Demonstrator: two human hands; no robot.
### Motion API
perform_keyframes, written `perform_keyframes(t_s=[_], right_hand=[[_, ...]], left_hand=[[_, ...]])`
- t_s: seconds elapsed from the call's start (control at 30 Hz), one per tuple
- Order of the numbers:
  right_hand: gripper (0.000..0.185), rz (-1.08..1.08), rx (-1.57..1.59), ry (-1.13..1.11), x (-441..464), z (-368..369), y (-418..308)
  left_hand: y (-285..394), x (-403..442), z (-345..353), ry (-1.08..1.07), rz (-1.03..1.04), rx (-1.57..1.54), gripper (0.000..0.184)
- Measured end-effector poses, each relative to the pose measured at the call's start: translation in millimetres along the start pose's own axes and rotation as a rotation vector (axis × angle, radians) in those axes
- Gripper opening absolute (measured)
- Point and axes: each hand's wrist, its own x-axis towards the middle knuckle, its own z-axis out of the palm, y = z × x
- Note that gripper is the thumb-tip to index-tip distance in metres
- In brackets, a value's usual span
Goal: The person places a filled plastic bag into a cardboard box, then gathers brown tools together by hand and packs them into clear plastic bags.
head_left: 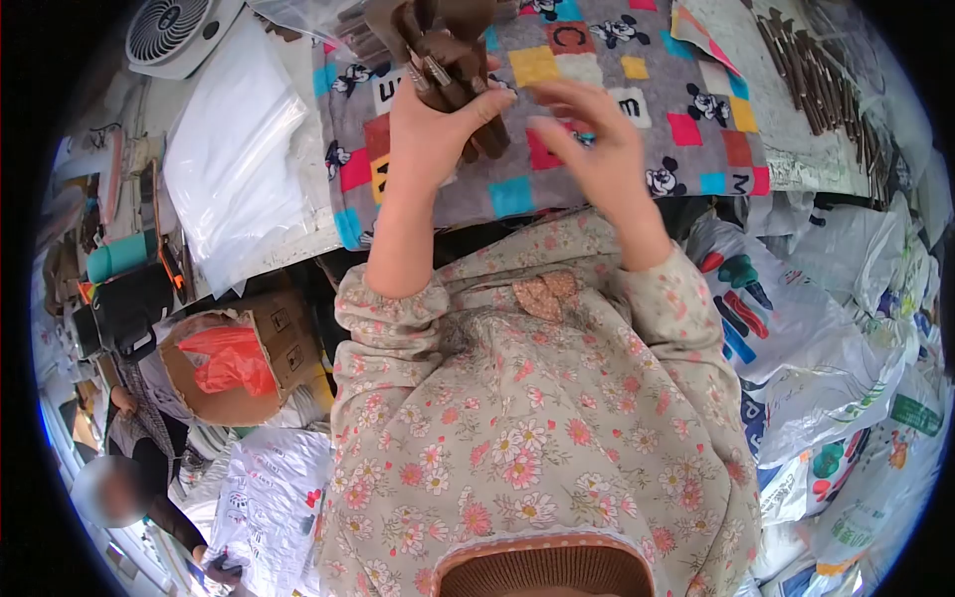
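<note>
The near edge of the grey, multicoloured-square cartoon cloth faces the person's body; its surface extends right past the right hand, thumb and curved fingers parted. The left hand grips dark-brown, strap-like pieces over the cloth's left part.

- Brown bundle, top centre: smooth, faintly glossy
- Patterned cloth, upper centre: matt, plush
- Pale sheets, upper left: glossy plastic
- Box, left: matt cardboard
- Bags, right: crinkled, shiny plastic

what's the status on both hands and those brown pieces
Left hand holds brown pieces. Right hand open, apart from them, above patterned cloth. No obstruction seen between right hand and pieces.
</note>
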Motion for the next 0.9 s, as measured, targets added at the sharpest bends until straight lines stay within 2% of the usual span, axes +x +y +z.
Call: perform_keyframes(t_s=[0.1,0.13,0.23,0.3,0.37,0.4,0.47,0.57,0.6,0.63,0.7,0.77,0.87,0.9], right_hand=[[0.03,-0.076,0.062,-0.065,11,28,2],[0.032,-0.011,0.115,-0.089,13,32,2],[0.032,0.076,0.229,-0.135,17,38,6],[0.03,0.104,0.283,-0.154,21,41,9],[0.023,-0.055,0.14,-0.033,26,45,11],[0.023,-0.056,0.137,-0.033,28,44,10],[0.019,0.112,0.563,0.131,31,45,11],[0.016,0.149,0.536,0.138,43,37,30],[0.02,0.189,0.508,0.037,50,36,28],[0.02,0.19,0.51,0.041,52,39,24],[0.027,0.121,0.295,-0.031,56,47,15],[0.032,0.134,0.286,-0.074,58,49,23],[0.028,0.161,0.452,-0.012,57,48,23],[0.027,0.208,0.625,0.11,54,46,22]], left_hand=[[-22,2,2,0.039,0.052,-0.107,0.046],[-24,1,-4,0.021,-0.03,-0.162,0.048],[-29,0,-11,-0.065,-0.024,-0.243,0.047],[-31,-2,-14,-0.092,0.006,-0.166,0.047],[-36,-2,-13,-0.075,-0.005,-0.177,0.041],[-36,-1,-14,-0.076,-0.003,-0.181,0.041],[-36,-2,-17,-0.084,-0.117,-0.218,0.037],[-32,-3,-13,-0.043,-0.149,-0.292,0.034],[-32,-3,-14,-0.042,-0.151,-0.29,0.034],[-33,-2,-14,-0.049,-0.124,-0.227,0.034],[-34,-2,-13,-0.064,-0.096,-0.169,0.035],[-35,-3,-14,-0.01,-0.082,-0.181,0.038],[-33,-1,-11,-0.04,-0.037,-0.283,0.044],[-33,-2,-12,-0.035,-0.037,-0.283,0.044]])
